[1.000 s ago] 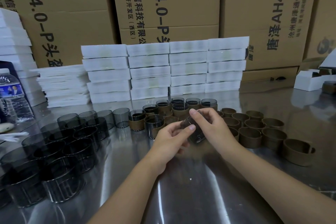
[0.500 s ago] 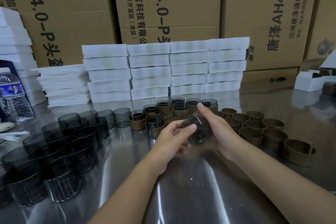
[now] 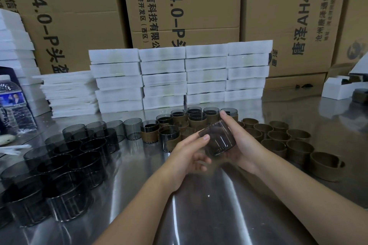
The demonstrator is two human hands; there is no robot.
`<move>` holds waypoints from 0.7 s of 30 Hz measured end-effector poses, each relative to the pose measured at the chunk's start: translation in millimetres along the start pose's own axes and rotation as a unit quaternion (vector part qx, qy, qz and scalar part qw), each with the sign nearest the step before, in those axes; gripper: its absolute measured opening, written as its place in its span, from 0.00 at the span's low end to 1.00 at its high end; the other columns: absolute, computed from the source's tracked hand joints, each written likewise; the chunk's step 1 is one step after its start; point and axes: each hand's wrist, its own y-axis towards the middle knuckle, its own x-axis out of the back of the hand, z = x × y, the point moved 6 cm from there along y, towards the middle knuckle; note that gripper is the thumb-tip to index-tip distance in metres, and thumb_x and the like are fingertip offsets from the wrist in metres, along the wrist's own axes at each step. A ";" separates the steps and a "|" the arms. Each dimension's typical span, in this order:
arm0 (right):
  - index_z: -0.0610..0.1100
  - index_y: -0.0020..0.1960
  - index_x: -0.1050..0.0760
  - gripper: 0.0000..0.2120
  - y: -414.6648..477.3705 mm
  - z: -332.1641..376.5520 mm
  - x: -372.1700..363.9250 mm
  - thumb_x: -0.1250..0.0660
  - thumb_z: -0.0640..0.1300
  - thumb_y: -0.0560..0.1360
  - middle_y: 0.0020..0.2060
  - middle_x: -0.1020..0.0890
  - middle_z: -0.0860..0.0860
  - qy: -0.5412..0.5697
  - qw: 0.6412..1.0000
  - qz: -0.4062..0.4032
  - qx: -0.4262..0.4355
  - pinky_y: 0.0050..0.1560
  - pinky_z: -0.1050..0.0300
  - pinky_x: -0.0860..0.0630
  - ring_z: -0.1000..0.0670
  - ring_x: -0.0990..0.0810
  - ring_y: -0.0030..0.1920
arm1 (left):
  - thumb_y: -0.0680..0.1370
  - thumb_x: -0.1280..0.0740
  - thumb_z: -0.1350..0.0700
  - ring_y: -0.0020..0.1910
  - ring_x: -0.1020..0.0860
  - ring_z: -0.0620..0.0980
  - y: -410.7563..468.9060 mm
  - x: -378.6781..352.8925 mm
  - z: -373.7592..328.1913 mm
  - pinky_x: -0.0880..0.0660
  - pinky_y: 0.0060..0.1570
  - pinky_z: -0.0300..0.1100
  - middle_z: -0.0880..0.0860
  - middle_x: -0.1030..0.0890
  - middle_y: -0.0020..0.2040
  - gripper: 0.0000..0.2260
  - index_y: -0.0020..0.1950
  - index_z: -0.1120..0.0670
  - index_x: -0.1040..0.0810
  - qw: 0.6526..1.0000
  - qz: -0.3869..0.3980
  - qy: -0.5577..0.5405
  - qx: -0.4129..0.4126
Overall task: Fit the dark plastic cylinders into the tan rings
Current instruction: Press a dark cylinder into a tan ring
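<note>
Head view: a dark cylinder (image 3: 218, 139) is held tilted above the steel table (image 3: 219, 215), cradled by the right hand (image 3: 245, 145) and pinched at its rim, seemingly, by the left hand (image 3: 189, 155). Loose cylinders (image 3: 59, 165) are massed left, tan rings (image 3: 278, 137) right, fitted pairs (image 3: 197, 118) just behind, white foam stacks (image 3: 165, 77) beyond.

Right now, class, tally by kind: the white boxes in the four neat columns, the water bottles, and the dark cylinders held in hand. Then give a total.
white boxes: 20, in four columns of five
water bottle: 1
dark cylinder: 1, held between the left hand and the right hand
Total: 22
</note>
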 end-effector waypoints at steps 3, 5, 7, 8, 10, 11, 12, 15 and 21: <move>0.36 0.65 0.25 0.32 0.6 -0.2 0.3 0.40 0.63 0.76 0.58 0.19 0.39 -0.002 1.000 0.002 0.002 0.64 0.44 0.30 0.42 0.22 0.53 | 0.70 0.33 0.47 0.33 0.23 0.46 0.4 0.9 -0.1 0.28 0.31 0.36 0.52 0.20 0.49 0.23 0.64 0.53 0.22 1.000 0.008 -0.009 0.002; 0.36 0.65 0.25 0.33 2.0 0.0 1.6 0.39 0.63 0.75 0.59 0.20 0.38 -0.010 1.000 -0.002 0.004 0.68 0.41 0.32 0.40 0.21 0.55 | 0.71 0.34 0.47 0.33 0.23 0.46 0.3 0.8 -0.9 0.28 0.32 0.36 0.53 0.20 0.49 0.23 0.64 0.53 0.23 1.000 0.007 -0.007 0.001; 0.36 0.65 0.25 0.34 3.7 -0.6 2.9 0.39 0.64 0.75 0.59 0.20 0.36 -0.024 1.000 -0.008 0.007 0.69 0.40 0.35 0.37 0.21 0.59 | 0.73 0.35 0.47 0.34 0.22 0.46 0.1 0.1 -1.6 0.28 0.31 0.36 0.53 0.20 0.48 0.22 0.66 0.52 0.23 1.000 0.000 0.000 0.001; 0.37 0.64 0.24 0.34 4.3 -1.0 3.4 0.39 0.65 0.74 0.59 0.20 0.36 -0.032 0.999 -0.012 0.010 0.69 0.40 0.34 0.36 0.22 0.60 | 0.75 0.36 0.49 0.34 0.22 0.46 0.3 0.2 -1.5 0.28 0.31 0.37 0.53 0.19 0.47 0.21 0.67 0.52 0.24 1.000 -0.004 0.003 0.001; 0.38 0.61 0.22 0.32 5.1 -1.4 4.6 0.39 0.65 0.74 0.57 0.19 0.37 -0.045 0.998 -0.024 0.020 0.66 0.41 0.30 0.36 0.21 0.59 | 0.80 0.39 0.52 0.35 0.21 0.47 0.4 0.1 -1.3 0.28 0.31 0.37 0.54 0.19 0.48 0.18 0.69 0.51 0.27 1.000 -0.010 0.005 0.004; 0.39 0.58 0.20 0.31 5.5 -1.5 5.1 0.40 0.65 0.74 0.56 0.18 0.38 -0.052 0.998 -0.032 0.025 0.63 0.42 0.28 0.36 0.20 0.57 | 0.81 0.40 0.53 0.34 0.21 0.47 0.4 -0.1 -1.3 0.28 0.31 0.38 0.56 0.19 0.49 0.18 0.70 0.51 0.28 1.000 -0.013 0.003 0.006; 0.41 0.56 0.19 0.29 5.7 -1.8 5.5 0.40 0.65 0.74 0.54 0.17 0.38 -0.060 0.997 -0.038 0.028 0.59 0.44 0.27 0.38 0.19 0.53 | 0.80 0.39 0.52 0.34 0.21 0.47 0.3 -0.3 -1.2 0.27 0.32 0.38 0.57 0.20 0.50 0.19 0.71 0.51 0.29 1.000 -0.015 -0.002 0.007; 0.44 0.52 0.17 0.28 7.8 -4.9 5.5 0.40 0.67 0.74 0.49 0.15 0.42 -0.096 0.994 -0.044 0.024 0.61 0.43 0.26 0.40 0.18 0.52 | 0.71 0.33 0.46 0.34 0.22 0.48 0.0 -1.2 -1.3 0.25 0.35 0.39 0.56 0.19 0.49 0.31 0.73 0.52 0.31 0.999 -0.030 -0.014 0.003; 0.47 0.54 0.17 0.28 8.1 -6.7 2.1 0.40 0.69 0.73 0.49 0.14 0.45 -0.132 0.990 -0.030 0.031 0.57 0.47 0.25 0.41 0.17 0.55 | 0.65 0.31 0.43 0.33 0.21 0.42 0.5 2.9 -0.6 0.25 0.34 0.35 0.49 0.18 0.47 0.34 0.71 0.52 0.27 0.997 -0.071 0.013 -0.013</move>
